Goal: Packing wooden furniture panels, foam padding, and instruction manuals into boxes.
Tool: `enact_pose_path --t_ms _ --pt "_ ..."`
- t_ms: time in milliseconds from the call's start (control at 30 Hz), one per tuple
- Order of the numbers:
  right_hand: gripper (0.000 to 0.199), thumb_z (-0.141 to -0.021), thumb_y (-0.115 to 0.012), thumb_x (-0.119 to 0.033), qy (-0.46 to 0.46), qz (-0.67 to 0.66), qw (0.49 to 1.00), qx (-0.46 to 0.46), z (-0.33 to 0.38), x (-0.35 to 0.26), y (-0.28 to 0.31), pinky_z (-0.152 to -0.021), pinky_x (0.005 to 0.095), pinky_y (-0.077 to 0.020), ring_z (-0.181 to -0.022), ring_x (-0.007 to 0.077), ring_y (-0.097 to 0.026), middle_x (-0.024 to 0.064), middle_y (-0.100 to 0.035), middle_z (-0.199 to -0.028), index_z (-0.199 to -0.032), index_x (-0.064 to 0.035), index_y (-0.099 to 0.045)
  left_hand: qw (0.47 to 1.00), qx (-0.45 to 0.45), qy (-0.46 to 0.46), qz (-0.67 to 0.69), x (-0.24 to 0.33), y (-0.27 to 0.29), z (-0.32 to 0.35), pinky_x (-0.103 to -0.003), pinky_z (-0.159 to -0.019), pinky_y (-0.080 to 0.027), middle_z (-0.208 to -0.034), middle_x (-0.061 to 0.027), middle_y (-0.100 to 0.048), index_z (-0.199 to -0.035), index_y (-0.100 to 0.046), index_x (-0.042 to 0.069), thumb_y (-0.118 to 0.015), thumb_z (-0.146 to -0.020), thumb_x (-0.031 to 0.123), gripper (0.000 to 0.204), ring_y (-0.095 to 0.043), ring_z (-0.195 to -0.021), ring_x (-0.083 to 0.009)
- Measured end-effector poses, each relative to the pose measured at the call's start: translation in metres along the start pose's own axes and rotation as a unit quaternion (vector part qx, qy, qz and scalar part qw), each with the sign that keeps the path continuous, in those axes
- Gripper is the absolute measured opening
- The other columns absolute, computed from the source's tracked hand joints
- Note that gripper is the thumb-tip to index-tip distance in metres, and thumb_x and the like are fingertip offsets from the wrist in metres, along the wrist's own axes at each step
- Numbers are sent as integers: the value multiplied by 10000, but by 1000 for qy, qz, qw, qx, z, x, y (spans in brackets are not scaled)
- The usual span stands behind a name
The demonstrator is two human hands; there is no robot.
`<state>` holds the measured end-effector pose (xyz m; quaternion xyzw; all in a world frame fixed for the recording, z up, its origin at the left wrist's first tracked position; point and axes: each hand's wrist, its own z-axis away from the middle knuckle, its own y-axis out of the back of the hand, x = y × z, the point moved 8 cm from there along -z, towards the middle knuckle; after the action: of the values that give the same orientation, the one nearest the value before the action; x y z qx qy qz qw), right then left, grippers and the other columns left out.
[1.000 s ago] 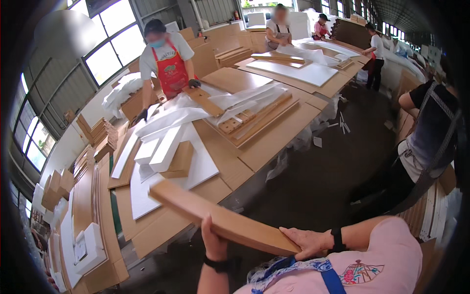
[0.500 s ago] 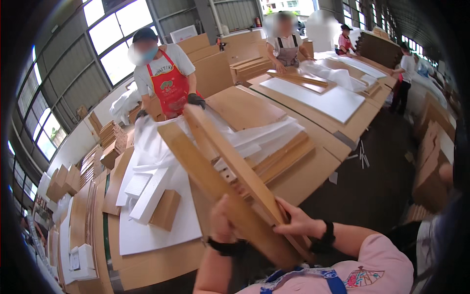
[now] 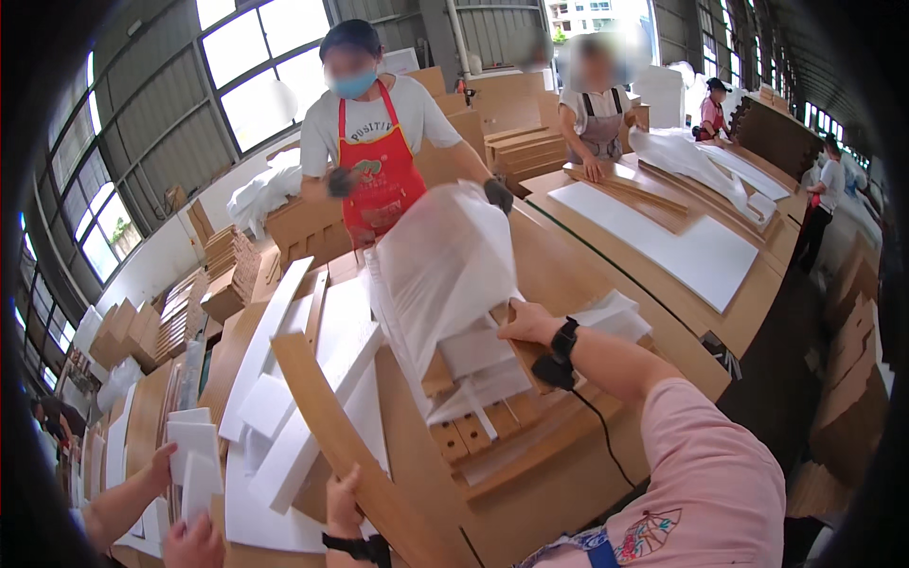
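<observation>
**Crowded worktop, little free room**

The left hand [image 3: 343, 504] grips a long curved wooden panel [image 3: 365, 454] at the worktop's [image 3: 568, 275] near edge. The right hand [image 3: 530, 322] rests open on stacked wooden parts [image 3: 492, 417], under a plastic sheet [image 3: 445, 260]. White foam strips [image 3: 303, 417] crowd the left; a red-aproned person [image 3: 374, 151] stands opposite.

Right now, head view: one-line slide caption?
Left hand grips a wooden board; right hand rests on plastic-wrapped panels.

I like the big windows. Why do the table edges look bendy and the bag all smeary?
Head view: the fisheye lens curves the brown cardboard table edges toward the dark rim; the translucent white plastic bag is motion-blurred; bright windows wash out to white.
</observation>
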<state>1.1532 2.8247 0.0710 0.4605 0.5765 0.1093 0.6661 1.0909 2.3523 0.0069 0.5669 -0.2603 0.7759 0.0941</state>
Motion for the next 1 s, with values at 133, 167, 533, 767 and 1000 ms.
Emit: enact_pose_path --t_ms 133,167,533,767,1000 --pt "728 -608 -661 -451 11 170 985 -17 -48 -13 -27 -882 397 -464 -1010 366 -581 262 -612 -1040 -1158 13 -548 997 73 14 -9 -41 28 -23 -339 -781 -499 -1024 -104 -621 -1147 -523 -27 -620 -851 95 334 -613 -902 -216" --pt "728 -608 -661 -451 9 170 985 -18 -61 -8 -35 -882 397 -464 -1010 366 -581 262 -612 -1040 -1158 13 -548 997 72 15 -9 -43 25 -27 -339 -781 -499 -1024 -104 -621 -1147 -523 -27 -620 -851 95 334 -613 -902 -216" --pt "533 -832 -480 -456 180 268 946 27 -86 -71 -79 -1041 385 -312 -1257 282 -407 92 -473 -1346 -1268 -150 -518 995 39 68 -56 -37 -6 -25 -311 -843 -474 -1073 -55 -616 -1202 -499 13 -616 -857 83 371 -593 -950 -173" --pt "395 -839 -518 -349 337 138 931 2 -98 -66 -85 -967 379 -395 -1115 303 -525 128 -584 -1193 -1154 -124 -598 982 -6 160 -105 -67 2 34 -290 -839 -466 -1121 -58 -601 -1241 -473 -2 -620 -860 107 422 -583 -978 -152" --pt "230 -823 -550 -246 276 92 955 -62 -11 -4 -33 -730 450 -477 -833 374 -572 180 -617 -871 -926 -65 -648 971 102 147 -159 -85 14 34 -272 -703 -466 -1028 3 -612 -1326 -438 74 -610 -878 239 507 -575 -849 -108"
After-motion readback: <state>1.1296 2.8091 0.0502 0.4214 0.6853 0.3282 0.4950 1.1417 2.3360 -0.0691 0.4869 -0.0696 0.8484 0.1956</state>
